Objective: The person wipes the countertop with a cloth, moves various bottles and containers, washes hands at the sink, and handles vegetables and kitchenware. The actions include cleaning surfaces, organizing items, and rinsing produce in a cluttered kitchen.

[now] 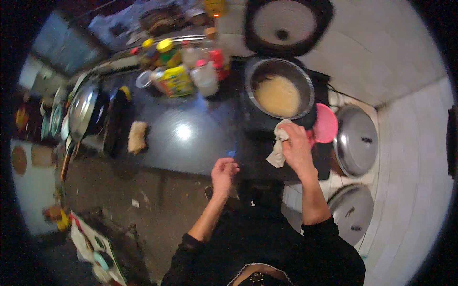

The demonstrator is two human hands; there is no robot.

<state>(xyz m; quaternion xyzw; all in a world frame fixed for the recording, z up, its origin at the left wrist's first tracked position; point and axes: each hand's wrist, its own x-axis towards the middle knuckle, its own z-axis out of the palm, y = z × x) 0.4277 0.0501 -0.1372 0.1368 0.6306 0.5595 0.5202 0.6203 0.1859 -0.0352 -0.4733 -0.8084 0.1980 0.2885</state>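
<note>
My right hand (pixel 297 150) grips a crumpled white cloth (pixel 277 153), which hangs down over the front of a dark rice cooker (pixel 257 123). Just beyond the cloth is the cooker's metal inner pot (pixel 310 80), with pale yellow food (pixel 279 96) inside. The cooker's lid (pixel 284 21) stands raised at the back. A pink plastic strainer or scoop (pixel 325 123) lies close to the right of that hand. At the front edge of the dark countertop (pixel 200 150), my left hand (pixel 223 175) hovers with loosely bent fingers and nothing visible in them. A small blue thing (pixel 231 153) is near its fingertips.
Bottles (pixel 205 78) and a yellow packet (pixel 177 82) crowd the counter's back. Leftward are a beige sponge-like block (pixel 137 137), a gas stove (pixel 111 125) and a metal wok (pixel 82 111). Two round metal lids (pixel 357 141) stand against the tiled wall (pixel 411 143) on the right.
</note>
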